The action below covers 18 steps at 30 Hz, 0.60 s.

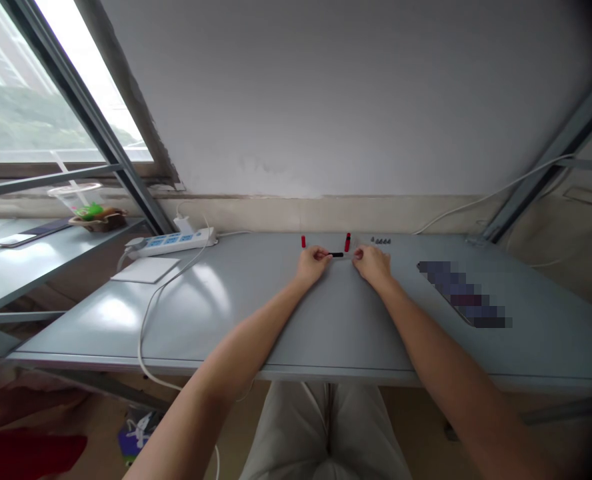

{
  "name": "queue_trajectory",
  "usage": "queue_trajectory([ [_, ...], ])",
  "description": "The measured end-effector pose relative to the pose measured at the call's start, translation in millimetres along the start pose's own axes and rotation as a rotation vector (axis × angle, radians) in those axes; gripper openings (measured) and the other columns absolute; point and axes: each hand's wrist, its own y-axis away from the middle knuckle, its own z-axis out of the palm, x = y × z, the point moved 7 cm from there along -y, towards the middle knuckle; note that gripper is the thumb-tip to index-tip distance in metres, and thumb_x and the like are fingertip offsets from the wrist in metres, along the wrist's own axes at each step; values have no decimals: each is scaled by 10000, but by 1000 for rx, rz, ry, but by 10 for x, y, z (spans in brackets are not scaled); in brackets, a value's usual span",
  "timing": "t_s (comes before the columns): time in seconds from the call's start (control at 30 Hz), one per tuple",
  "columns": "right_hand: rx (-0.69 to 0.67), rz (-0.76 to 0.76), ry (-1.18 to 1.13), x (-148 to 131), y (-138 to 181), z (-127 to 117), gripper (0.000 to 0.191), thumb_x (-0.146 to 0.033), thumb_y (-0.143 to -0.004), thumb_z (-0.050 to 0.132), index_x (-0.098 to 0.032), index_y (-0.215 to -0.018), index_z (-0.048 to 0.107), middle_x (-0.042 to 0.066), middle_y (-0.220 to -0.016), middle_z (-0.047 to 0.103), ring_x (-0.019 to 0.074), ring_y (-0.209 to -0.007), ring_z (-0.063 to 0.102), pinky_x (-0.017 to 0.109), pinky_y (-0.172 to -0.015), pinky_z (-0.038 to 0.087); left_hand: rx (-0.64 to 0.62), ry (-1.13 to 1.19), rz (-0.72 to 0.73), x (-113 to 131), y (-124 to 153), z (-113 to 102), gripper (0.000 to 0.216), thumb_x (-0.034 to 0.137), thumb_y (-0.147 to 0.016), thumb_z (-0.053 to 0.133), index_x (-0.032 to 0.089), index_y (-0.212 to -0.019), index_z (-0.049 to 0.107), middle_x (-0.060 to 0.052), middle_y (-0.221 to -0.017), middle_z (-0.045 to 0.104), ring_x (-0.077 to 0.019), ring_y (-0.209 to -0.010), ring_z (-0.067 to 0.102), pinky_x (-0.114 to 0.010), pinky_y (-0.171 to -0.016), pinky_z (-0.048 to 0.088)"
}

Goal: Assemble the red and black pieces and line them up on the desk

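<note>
Fingers (325,254) of the left hand (312,264) pinch a small black piece (337,255), the right hand (373,263) curled beside it, grip unclear.

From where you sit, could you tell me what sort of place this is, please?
Probably a plain office or workroom: a grey desk against a bare wall, a white power strip by the window.

Left hand (312,263) is pinching a small black piece (337,255) on the tabletop (276,313); right hand (373,262) is resting just beside it.
</note>
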Motion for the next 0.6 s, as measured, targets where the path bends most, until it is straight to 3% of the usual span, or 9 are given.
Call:
queue_trajectory([
  [0.3, 16, -31, 55, -29, 15, -23, 154, -215, -749, 518, -213, -869, 615, 59, -904, 647, 215, -884, 555, 348, -769, 333, -10, 11, -28, 47, 33, 11, 117, 228, -666, 617, 124, -722, 616, -28, -632, 585, -106, -604, 529, -258, -626, 443],
  [0.6, 64, -170, 20, -261, 82, -55, 166, -217, -752, 525, -199, -904, 590, 61, -937, 633, 215, -900, 544, 354, -772, 322, -19, 50, -10, 9, 23, 43, 106, 222, -646, 628, 129, -687, 599, -12, -594, 562, -92, -561, 498, -241, -584, 422],
])
